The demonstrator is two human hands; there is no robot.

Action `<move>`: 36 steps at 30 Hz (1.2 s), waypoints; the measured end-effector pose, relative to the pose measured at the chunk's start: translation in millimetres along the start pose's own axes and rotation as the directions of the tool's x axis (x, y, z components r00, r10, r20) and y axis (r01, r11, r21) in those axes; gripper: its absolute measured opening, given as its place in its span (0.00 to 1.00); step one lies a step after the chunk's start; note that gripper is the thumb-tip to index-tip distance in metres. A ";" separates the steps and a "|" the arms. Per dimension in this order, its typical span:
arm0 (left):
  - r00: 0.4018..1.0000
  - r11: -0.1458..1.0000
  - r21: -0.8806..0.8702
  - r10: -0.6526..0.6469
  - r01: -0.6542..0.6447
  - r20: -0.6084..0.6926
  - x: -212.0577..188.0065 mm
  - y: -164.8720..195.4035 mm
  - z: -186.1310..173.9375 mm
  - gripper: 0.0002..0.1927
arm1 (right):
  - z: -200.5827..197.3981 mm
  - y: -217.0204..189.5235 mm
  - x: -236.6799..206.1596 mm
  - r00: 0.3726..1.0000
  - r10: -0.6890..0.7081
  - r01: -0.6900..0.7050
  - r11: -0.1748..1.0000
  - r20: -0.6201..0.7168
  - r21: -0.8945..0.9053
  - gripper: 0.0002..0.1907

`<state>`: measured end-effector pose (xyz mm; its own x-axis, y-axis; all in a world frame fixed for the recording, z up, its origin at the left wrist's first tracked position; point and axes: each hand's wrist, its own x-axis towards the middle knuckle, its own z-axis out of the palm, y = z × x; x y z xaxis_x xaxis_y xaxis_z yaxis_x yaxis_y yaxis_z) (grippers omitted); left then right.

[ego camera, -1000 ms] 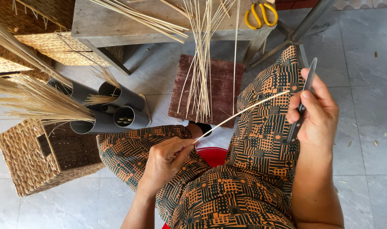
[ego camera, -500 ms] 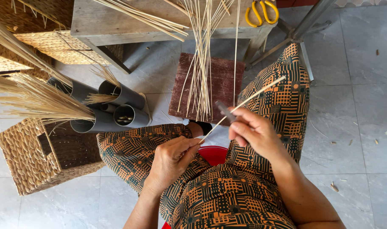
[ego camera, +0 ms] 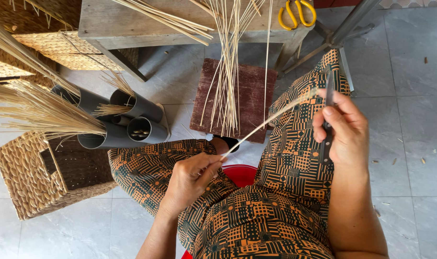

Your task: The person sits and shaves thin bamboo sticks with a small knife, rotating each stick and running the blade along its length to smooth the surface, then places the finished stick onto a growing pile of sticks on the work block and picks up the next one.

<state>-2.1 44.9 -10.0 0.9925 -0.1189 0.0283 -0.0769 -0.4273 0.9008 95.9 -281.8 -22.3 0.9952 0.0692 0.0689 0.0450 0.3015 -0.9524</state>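
**Knife hand swinging back out to the tip of the strip**

Head view, now: the person is sitting with patterned fabric over the knees, looking down. The left hand (ego camera: pixel 192 180) is pinching the near end of a thin pale reed strip (ego camera: pixel 264 122), fingertips closed together on it just above the lap. The strip is running up and to the right, slanting across the right knee. The right hand (ego camera: pixel 343 129) is wrapped shut around a dark-handled knife (ego camera: pixel 327 120), blade pointing up, sitting at the strip's far end; whether the blade is touching the strip there I cannot tell.

Against the earlier head views: half a second ago the right hand was lying low and close to the left one, about mid-strip. Now it is out at the far end again, much where it was a second ago. The left hand is holding its place throughout. Reading this as one stroke along the strip finishing, so the scraping or trimming seems to be going on in repeated passes.

Around: a bundle of loose reeds (ego camera: pixel 228 62) is hanging off the wooden bench (ego camera: pixel 132 24) over a dark red stool (ego camera: pixel 249 98); yellow scissors (ego camera: pixel 297 12) are lying on the bench; grey tubes (ego camera: pixel 132 120) are holding grass stalks beside a woven basket (ego camera: pixel 27 177); a red bowl (ego camera: pixel 240 173) is showing between the knees.
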 end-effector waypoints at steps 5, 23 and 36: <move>0.994 0.919 -0.381 -0.082 0.102 0.070 0.9 -22.9 7.1 0.11 | 17.4 0.9 -15.8 0.974 0.112 -0.087 0.988 0.199 -0.130 0.24; 0.893 0.841 0.486 0.386 -0.238 -0.231 10.7 7.6 24.6 0.07 | 74.0 45.3 -20.4 0.829 0.407 -0.325 0.909 0.384 -0.261 0.19; 0.982 0.874 -0.449 -0.142 0.185 0.128 -0.7 -24.3 13.8 0.07 | 61.8 39.6 -16.8 0.885 0.311 -0.267 0.949 0.348 -0.169 0.18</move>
<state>-2.2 43.1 -37.9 0.9730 -0.1703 -0.1555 0.1591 0.0072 0.9872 75.5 -212.3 -42.8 0.8642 0.4855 -0.1320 -0.2088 0.1073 -0.9721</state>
